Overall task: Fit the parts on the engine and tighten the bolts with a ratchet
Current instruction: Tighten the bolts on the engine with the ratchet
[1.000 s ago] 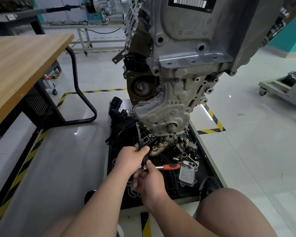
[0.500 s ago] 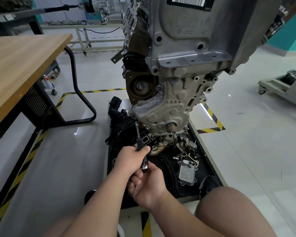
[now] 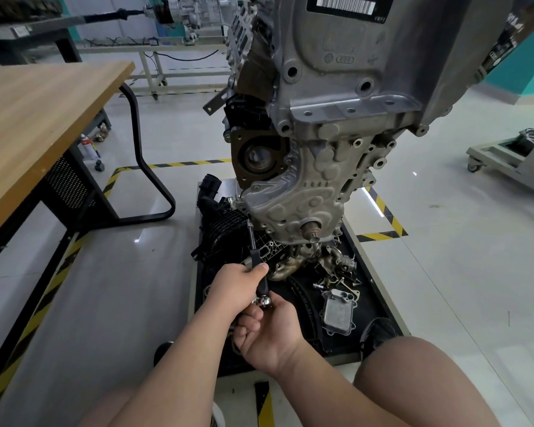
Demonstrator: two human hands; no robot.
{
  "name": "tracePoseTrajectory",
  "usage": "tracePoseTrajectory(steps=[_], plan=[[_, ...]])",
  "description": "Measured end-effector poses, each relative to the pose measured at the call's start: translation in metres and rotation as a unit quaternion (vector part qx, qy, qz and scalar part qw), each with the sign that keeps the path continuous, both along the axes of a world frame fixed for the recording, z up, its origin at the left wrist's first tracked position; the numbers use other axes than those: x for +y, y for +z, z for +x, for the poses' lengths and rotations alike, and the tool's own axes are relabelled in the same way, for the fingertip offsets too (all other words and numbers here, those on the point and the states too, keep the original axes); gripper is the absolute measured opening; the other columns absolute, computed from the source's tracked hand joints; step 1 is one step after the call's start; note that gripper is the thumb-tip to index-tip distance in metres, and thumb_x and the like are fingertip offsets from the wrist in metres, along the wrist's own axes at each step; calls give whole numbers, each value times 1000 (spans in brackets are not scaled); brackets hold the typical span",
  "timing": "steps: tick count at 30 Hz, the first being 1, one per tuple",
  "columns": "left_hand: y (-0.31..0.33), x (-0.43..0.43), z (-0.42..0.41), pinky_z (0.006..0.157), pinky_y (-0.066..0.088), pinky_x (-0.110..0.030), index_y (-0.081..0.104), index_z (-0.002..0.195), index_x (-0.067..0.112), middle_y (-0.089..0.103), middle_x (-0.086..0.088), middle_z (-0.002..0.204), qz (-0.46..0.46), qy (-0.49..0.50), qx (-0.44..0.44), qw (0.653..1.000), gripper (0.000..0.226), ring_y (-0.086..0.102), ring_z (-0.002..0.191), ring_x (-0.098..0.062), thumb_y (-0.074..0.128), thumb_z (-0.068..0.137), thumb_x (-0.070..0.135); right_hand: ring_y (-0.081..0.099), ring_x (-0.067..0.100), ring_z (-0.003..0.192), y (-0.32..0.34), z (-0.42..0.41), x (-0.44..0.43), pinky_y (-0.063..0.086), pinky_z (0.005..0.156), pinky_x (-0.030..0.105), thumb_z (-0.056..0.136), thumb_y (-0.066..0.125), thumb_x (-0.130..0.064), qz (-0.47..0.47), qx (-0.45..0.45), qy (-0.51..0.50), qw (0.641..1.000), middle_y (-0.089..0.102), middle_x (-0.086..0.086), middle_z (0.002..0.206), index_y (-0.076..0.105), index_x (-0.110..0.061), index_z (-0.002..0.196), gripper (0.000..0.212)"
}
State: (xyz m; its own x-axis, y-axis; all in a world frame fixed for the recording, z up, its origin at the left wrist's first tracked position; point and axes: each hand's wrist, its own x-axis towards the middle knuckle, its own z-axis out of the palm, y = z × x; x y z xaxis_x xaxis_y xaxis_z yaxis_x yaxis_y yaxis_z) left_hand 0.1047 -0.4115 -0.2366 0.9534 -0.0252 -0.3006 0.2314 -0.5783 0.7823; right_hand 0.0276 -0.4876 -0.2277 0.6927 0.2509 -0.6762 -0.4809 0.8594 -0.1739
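engine: grey, upright | ratchet: tilted, tip at engine's lower-left edge

an auto workshop: a bare engine rises over a black tray of loose parts, yellow-and-black hazard tape marks the glossy floor, a wheeled trolley stands aside and a second assembly sits on a rear frame.
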Motion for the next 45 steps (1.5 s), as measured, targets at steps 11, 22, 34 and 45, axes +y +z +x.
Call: tracePoseTrajectory(steps=[11, 22, 34, 45], plan=[[-5, -2, 3, 50, 36, -25, 55, 49, 16, 48, 7, 37, -20, 10, 3, 1000, 48, 44, 35, -5, 66, 84, 46, 48, 16, 50, -12, -4, 7, 42, 52, 27, 104, 40, -31, -331, -97, 18, 938, 62, 6, 73, 52, -13, 122, 28], [-5, -5, 3, 40, 36, -17, 62, 59, 15, 60, 7, 43, -18, 10, -1, 1000, 40, 57, 38, 0, 67, 84, 45, 55, 0, 97, -20, -7, 3, 44, 82, 17, 104, 39, -22, -555, -214, 71, 801, 55, -10, 118, 27, -28, 136, 35], [3, -6, -5, 37, 32, -16, 59, 59, 14, 50, 0, 36, -42, -14, 35, 998, 49, 47, 31, -12, 57, 88, 54, 33, 14, 40, -10, 2, -3, 36, 46, 26, 102, 34, -43, -104, -72, -5, 992, 40, 2, 55, 55, -9, 71, 50], [-1, -1, 0, 56, 44, -26, 69, 69, 10, 57, 8, 50, -40, 9, 23, 999, 50, 56, 51, -9, 60, 85, 56, 25, 9, 30, -1, 1, -5, 28, 36, 21, 98, 32, -47, 41, -11, 13, 999, 32, -4, 43, 57, -7, 55, 64]])
